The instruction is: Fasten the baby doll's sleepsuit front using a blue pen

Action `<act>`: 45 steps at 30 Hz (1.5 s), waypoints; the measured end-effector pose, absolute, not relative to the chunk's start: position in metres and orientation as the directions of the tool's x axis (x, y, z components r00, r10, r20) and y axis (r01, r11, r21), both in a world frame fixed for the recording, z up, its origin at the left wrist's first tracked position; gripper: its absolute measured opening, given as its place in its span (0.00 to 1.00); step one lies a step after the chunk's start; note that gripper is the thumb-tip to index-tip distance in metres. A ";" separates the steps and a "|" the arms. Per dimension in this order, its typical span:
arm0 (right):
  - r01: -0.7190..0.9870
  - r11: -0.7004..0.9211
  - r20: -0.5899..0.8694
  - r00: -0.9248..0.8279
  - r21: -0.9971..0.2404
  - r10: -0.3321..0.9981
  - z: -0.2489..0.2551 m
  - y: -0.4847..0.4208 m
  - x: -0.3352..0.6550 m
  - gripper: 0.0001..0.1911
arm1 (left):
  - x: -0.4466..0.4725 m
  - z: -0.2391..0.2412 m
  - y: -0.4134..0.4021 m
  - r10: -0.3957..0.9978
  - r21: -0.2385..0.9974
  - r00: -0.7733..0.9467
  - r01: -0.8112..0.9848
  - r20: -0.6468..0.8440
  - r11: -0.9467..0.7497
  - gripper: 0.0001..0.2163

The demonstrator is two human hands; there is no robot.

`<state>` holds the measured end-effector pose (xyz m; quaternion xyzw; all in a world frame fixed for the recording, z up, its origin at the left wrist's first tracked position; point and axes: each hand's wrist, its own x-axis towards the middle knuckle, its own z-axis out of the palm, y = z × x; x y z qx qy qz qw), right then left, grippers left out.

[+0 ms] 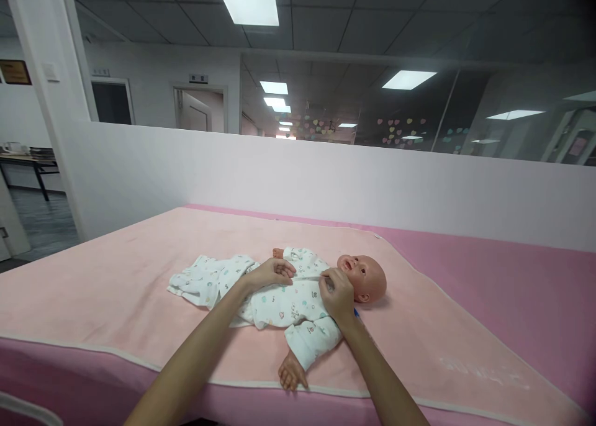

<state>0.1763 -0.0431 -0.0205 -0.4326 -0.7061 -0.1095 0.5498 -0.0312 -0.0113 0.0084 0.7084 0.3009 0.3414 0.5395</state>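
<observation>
Doll supine on peach sheet, head toward three o'clock, trousers toward nine. Left hand over the printed top, fingers bent, close together; grip cannot be told. Right hand, at its three o'clock, pinches the printed top near the neck.
</observation>
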 end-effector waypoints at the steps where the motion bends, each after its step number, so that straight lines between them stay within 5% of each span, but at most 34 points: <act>1: 0.733 0.601 0.873 -0.020 -0.319 0.487 -0.021 -0.043 0.176 0.06 | -0.036 0.009 -0.010 0.791 0.979 0.596 0.037 0.139 -0.201 0.18; 16: 0.739 0.601 0.882 -0.018 -0.306 0.472 -0.023 -0.039 0.179 0.05 | -0.048 0.018 -0.019 0.812 0.938 0.583 0.270 0.019 -0.216 0.14; 45: 0.736 0.597 0.872 -0.019 -0.318 0.488 -0.021 -0.041 0.178 0.05 | -0.045 0.024 -0.028 0.822 0.878 0.569 0.383 0.021 -0.288 0.16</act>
